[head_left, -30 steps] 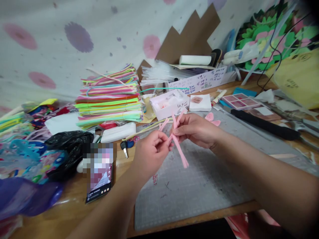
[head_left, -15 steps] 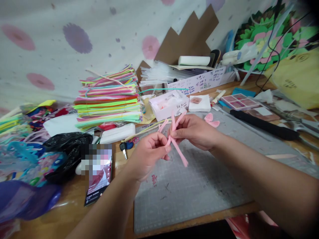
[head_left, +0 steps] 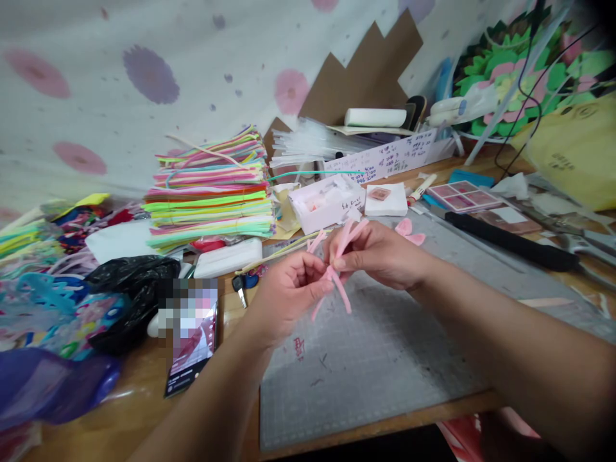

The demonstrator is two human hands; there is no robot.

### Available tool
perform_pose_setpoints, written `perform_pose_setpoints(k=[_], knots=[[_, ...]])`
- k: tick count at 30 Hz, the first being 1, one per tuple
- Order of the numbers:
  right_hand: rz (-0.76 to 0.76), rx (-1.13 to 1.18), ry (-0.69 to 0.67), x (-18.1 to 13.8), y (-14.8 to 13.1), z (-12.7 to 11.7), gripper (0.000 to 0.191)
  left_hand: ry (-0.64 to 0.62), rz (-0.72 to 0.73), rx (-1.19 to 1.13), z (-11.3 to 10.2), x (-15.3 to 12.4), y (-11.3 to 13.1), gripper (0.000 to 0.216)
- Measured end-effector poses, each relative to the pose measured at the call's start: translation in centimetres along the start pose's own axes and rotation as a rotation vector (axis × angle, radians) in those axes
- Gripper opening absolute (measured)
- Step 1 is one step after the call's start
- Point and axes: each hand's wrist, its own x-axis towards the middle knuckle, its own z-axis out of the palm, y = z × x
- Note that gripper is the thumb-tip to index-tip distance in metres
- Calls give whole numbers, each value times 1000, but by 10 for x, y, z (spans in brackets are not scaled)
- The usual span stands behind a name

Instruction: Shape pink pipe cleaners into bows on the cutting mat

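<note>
Pink pipe cleaners (head_left: 343,295) cross one another between my two hands, above the grey cutting mat (head_left: 366,378). My left hand (head_left: 301,285) pinches them near the crossing, and some pink ends stick up behind its fingers. Close against it, my right hand (head_left: 375,253) is closed on the same strands, with ends poking up past the thumb and others hanging down. The fingers partly cover the crossing. A shaped pink pipe cleaner piece (head_left: 409,232) lies on the mat beyond my right wrist.
A tall stack of coloured pipe cleaners (head_left: 212,199) stands at the back left. A phone (head_left: 195,346) and keys (head_left: 239,290) lie left of the mat. Behind my hands is a small white box (head_left: 325,208); scissors (head_left: 587,247) and a black-handled tool (head_left: 510,240) lie at right.
The hanging pink ends have spread into two separate strands, one now pointing down left. The upper ends lean further right. Both hands keep their hold nearly in place.
</note>
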Motion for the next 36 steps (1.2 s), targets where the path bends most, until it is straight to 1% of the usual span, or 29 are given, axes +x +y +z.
perform_pose_setpoints(k=[3,7,9,11,15,17,19,21,22,24,26,27,28,29,32,34,36], knots=[[-27,6,-44,-1,1,-1,8,-69,-77,-108,-3,-1,0,13],[-39,4,-64,-2,0,0,8,-175,-160,-315,-5,-2,0,10],[-42,-17,-83,-2,-1,1,8,-212,-185,-354,-5,-2,0,9],[-48,-68,-95,-2,-3,2,9,-215,-204,-325,-5,-3,0,11],[-88,-236,-130,-1,-7,1,15,-192,-183,-175,-6,-2,0,15],[-124,-336,-179,-1,-9,0,14,-221,-175,-105,-8,-1,0,14],[-152,-504,-204,-1,-12,0,10,-275,-166,32,-9,0,0,12],[-164,-754,-178,-2,-13,3,4,-275,-119,269,-8,1,1,11],[-161,-886,-147,-3,-14,5,4,-237,-82,404,-7,1,2,11],[-149,-1101,-75,-3,-13,9,8,-106,-7,631,-3,2,1,10],[-136,-1211,-20,-3,-12,12,12,4,37,726,0,3,0,10],[-132,-1229,-3,-3,-11,12,14,17,35,713,0,3,-1,10],[-131,-1218,7,-2,-10,12,14,2,19,656,0,3,-2,11],[-128,-1178,8,-2,-9,10,14,-35,-12,559,-1,4,-4,11],[-118,-959,-14,-2,-7,4,7,-165,-112,215,-6,4,-6,13],[-100,-858,-35,-2,-7,1,2,-194,-150,69,-9,5,-5,14],[-87,-831,-49,-3,-8,-1,1,-200,-184,-15,-10,5,-4,15]])
